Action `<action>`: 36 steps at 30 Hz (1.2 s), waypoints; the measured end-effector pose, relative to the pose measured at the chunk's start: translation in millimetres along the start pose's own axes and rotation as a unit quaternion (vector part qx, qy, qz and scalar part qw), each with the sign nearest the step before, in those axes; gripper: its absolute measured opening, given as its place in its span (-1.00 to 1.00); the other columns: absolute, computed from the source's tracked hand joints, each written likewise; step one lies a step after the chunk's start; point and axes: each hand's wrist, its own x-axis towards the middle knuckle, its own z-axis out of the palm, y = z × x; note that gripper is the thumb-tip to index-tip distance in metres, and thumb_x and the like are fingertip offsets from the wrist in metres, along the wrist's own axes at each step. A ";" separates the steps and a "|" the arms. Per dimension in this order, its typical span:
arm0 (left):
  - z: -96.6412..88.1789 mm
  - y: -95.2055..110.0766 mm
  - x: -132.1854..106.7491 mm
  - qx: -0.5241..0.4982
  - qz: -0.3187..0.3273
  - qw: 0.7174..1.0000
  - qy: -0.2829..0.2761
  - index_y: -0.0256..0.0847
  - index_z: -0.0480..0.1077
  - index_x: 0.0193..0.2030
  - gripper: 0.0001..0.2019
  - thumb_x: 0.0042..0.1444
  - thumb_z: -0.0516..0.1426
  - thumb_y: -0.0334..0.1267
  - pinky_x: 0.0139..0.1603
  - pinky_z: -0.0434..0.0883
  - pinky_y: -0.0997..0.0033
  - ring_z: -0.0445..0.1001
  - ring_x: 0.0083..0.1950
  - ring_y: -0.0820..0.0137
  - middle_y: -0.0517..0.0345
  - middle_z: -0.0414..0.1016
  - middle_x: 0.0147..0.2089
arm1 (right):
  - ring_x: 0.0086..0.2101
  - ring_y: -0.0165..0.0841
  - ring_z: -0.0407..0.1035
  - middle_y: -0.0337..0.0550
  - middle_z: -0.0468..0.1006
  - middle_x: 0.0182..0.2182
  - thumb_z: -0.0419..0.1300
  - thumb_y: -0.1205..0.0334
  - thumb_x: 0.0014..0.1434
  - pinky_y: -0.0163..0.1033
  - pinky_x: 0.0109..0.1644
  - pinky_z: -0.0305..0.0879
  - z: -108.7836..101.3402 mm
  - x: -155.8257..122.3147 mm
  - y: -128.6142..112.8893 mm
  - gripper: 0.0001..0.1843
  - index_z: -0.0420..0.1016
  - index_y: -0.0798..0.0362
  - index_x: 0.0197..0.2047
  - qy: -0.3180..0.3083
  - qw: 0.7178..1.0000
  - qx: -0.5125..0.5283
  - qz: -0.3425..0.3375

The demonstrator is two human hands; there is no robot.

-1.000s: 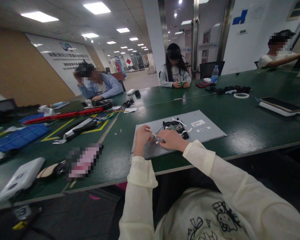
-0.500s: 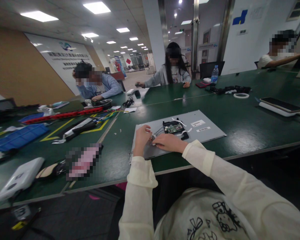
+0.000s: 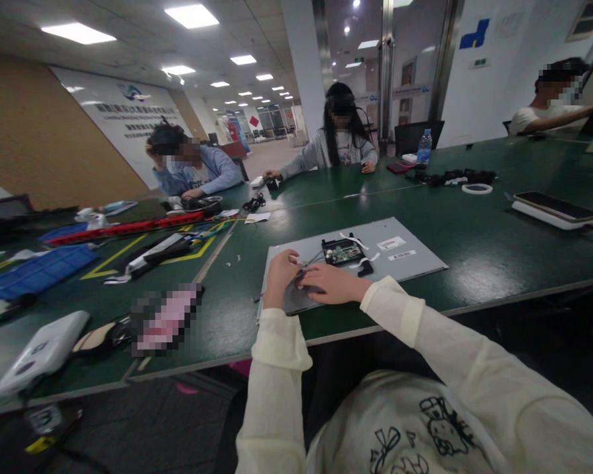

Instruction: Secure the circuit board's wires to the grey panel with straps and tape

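A flat grey panel (image 3: 427,259) lies on the green table before me. On it sits a small green circuit board (image 3: 344,253) in a black frame, with white tape strips (image 3: 373,259) beside it. Dark thin cable (image 3: 315,257) runs from the board toward my hands. At the panel's left part, my left hand (image 3: 281,276) has its fingers curled and pinched at the cable. My right hand (image 3: 333,283) reaches in from the right, its fingertips closed on the cable close to the left hand. The exact grip is partly hidden by the fingers.
Leftward lie a pink blurred object (image 3: 165,320), a white device (image 3: 42,352), a blue tray (image 3: 39,273) and a red strip (image 3: 123,228). A phone (image 3: 557,205) on a white box, a tape ring (image 3: 476,189) and a bottle (image 3: 424,147) are to the right. Several people sit around.
My right fingers have shifted slightly and spread a little over the cable, while my left hand stays almost in place. The person opposite has moved a hand to the small black object.
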 end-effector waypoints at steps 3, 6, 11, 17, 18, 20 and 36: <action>1.0 -1.1 0.5 -0.004 -0.004 1.000 -0.011 -0.21 0.45 -0.13 -0.68 -0.10 0.16 -0.42 -0.19 0.37 0.50 0.47 -0.27 0.42 0.17 0.50 -0.28 | 0.11 -0.26 0.26 0.03 0.48 0.04 0.10 0.27 0.22 -0.08 0.30 0.02 2.3 -0.2 1.0 -0.65 0.44 0.20 0.05 -0.003 1.000 0.006 -0.001; 1.0 -1.9 0.5 -0.009 -0.003 1.000 -0.009 -0.23 0.45 -0.14 -0.69 -0.09 0.16 -0.43 -0.20 0.37 0.50 0.46 -0.28 0.42 0.15 0.50 -0.26 | 0.12 -0.26 0.26 0.04 0.46 0.06 0.11 0.26 0.22 -0.10 0.33 -0.05 4.3 -0.7 2.2 -0.61 0.42 0.24 0.08 -0.005 1.000 0.013 -0.002; 3.5 -5.2 2.5 0.016 0.034 0.999 -0.010 -0.20 0.46 -0.12 -0.68 -0.07 0.15 -0.43 -0.12 0.36 0.46 0.47 -0.23 0.39 0.15 0.50 -0.26 | 0.17 -0.22 0.21 0.06 0.44 0.08 0.14 0.23 0.20 -0.08 0.32 -0.02 3.4 -1.7 1.0 -0.57 0.40 0.24 0.10 -0.014 0.999 0.027 0.013; 6.1 -8.6 5.1 0.037 0.071 0.996 -0.026 -0.21 0.42 -0.08 -0.69 -0.02 0.11 -0.43 -0.09 0.35 0.44 0.44 -0.26 0.42 0.09 0.45 -0.15 | 0.12 -0.24 0.25 0.11 0.39 0.11 0.13 0.20 0.21 -0.12 0.23 0.13 1.0 -2.2 -1.0 -0.57 0.38 0.21 0.12 -0.018 0.998 0.041 0.038; 5.6 -8.8 4.5 0.037 0.071 0.996 -0.027 -0.21 0.41 -0.08 -0.69 -0.01 0.11 -0.43 -0.10 0.36 0.44 0.43 -0.27 0.43 0.08 0.42 -0.13 | 0.12 -0.24 0.26 0.12 0.38 0.11 0.13 0.20 0.21 -0.12 0.22 0.14 1.4 -2.3 -0.7 -0.57 0.37 0.20 0.11 -0.017 0.998 0.041 0.039; 4.3 -9.2 2.9 0.039 0.074 0.996 -0.020 -0.21 0.37 -0.08 -0.69 -0.01 0.13 -0.41 -0.13 0.36 0.43 0.41 -0.30 0.45 0.07 0.36 -0.08 | 0.10 -0.24 0.27 0.12 0.39 0.09 0.13 0.21 0.21 -0.11 0.21 0.16 2.5 -2.4 0.0 -0.58 0.37 0.20 0.11 -0.012 0.998 0.041 0.039; 10.2 -20.8 11.4 0.061 0.143 0.985 -0.070 -0.20 0.31 -0.30 -0.91 0.04 0.04 -0.41 -0.16 0.32 0.36 0.39 -0.24 0.33 0.07 0.44 -0.27 | -0.02 -0.25 0.36 0.02 0.48 -0.01 0.02 0.36 0.26 -0.14 0.08 0.25 -1.9 -2.9 -0.1 -0.63 0.35 0.13 0.13 0.023 0.994 0.025 0.107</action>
